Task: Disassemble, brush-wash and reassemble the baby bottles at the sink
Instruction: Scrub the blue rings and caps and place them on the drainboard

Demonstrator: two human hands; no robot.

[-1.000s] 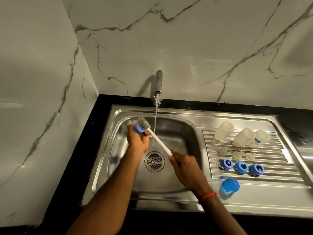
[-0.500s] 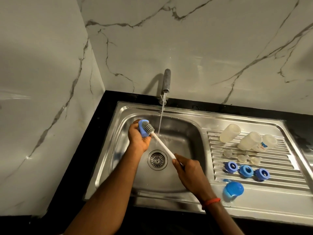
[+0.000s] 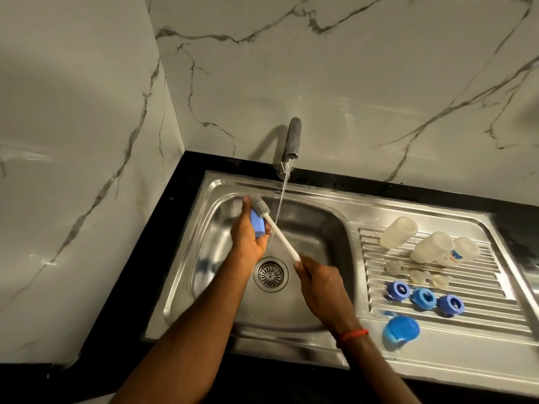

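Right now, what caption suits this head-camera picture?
Left hand grips a blue cap, right hand holds a white brush against it, beside the running tap.

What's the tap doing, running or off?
Running: a thin stream of water falls from the tap into the sink basin.

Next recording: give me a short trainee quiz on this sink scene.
1. True or false: the right hand grips the white-handled grey bottle brush by its bristles.
2. What does the left hand hold? A) a clear bottle B) a small blue plastic piece C) a sponge
3. How many blue plastic rings lie on the ribbed steel drainboard?
Key: 1 false, it grips the handle's end; 2 B; 3 three.
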